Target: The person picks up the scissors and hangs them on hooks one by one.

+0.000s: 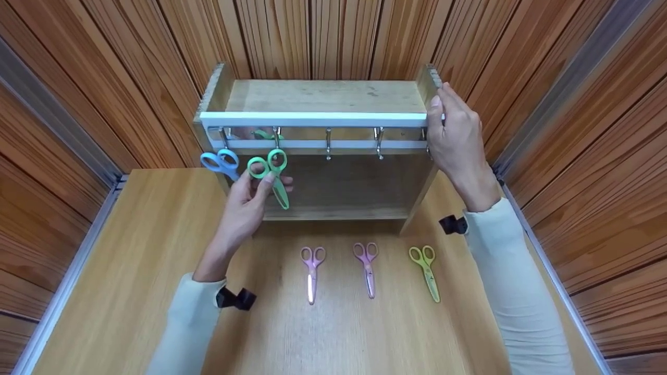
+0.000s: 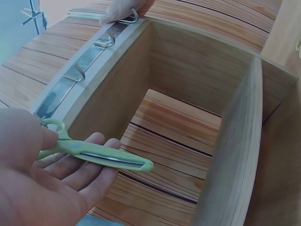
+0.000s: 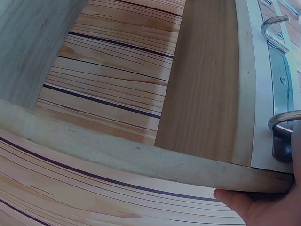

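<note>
My left hand (image 1: 241,204) pinches a pair of green scissors (image 1: 281,195), thumb in front and fingers behind. Their finger loops are up, right at the second hook (image 1: 276,136) from the left on a white-edged hook rail (image 1: 312,120). In the left wrist view, the closed blades of the green scissors (image 2: 113,156) point away over the fingers. Blue scissors (image 1: 221,162) hang at the leftmost hook, partly behind the left hand. At the rail's right end, my right hand (image 1: 458,143) grips the corner of the wooden shelf (image 1: 325,96), thumb toward the front.
Two pink-purple scissors, one at left (image 1: 312,271) and one at centre (image 1: 368,268), lie on the wooden table (image 1: 333,333) before the shelf. Yellow-green scissors (image 1: 427,271) lie to their right. Bare hooks, such as the middle one (image 1: 328,143), continue rightward. Wood-panelled walls (image 1: 599,156) enclose the table.
</note>
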`<act>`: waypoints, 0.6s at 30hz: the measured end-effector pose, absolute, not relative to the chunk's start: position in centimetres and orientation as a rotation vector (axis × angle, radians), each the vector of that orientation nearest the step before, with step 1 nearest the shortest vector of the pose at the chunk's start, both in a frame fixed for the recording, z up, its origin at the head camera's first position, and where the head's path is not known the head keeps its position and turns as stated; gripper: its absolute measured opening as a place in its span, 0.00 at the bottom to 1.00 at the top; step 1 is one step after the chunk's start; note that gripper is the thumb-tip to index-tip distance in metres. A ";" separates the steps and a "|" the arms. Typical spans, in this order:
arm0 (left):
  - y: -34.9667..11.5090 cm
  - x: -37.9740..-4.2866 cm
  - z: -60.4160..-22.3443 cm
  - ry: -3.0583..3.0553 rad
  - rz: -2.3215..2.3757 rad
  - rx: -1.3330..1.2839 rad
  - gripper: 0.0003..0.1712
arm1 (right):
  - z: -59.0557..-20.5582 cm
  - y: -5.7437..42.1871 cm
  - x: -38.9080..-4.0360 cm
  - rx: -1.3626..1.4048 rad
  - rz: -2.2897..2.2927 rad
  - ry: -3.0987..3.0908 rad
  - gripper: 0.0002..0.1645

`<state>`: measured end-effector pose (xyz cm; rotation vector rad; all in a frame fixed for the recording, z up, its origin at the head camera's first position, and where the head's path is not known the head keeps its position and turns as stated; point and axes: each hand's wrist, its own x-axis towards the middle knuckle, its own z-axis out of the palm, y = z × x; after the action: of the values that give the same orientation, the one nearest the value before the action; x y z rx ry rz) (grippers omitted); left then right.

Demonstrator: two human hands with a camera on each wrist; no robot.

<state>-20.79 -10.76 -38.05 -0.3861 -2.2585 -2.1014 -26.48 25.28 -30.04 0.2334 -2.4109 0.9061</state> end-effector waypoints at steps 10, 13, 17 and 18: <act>-11.0 -20.3 -39.1 -2.344 -2.061 -0.332 0.21 | -30.1 25.3 -26.5 0.241 0.896 -2.395 0.36; -11.1 -20.2 -39.6 -2.379 -2.029 -0.338 0.22 | -30.2 25.4 -26.4 0.226 0.884 -2.410 0.37; -11.3 -20.1 -39.9 -2.413 -2.025 -0.323 0.24 | -30.2 25.3 -26.5 0.226 0.878 -2.414 0.37; -11.3 -20.0 -40.0 -2.421 -2.028 -0.324 0.24 | -30.1 25.3 -26.5 0.226 0.881 -2.413 0.37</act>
<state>-20.02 -11.32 -39.96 -0.3242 -2.4206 -2.0284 -26.54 25.33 -30.13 0.2257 -2.4127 0.8810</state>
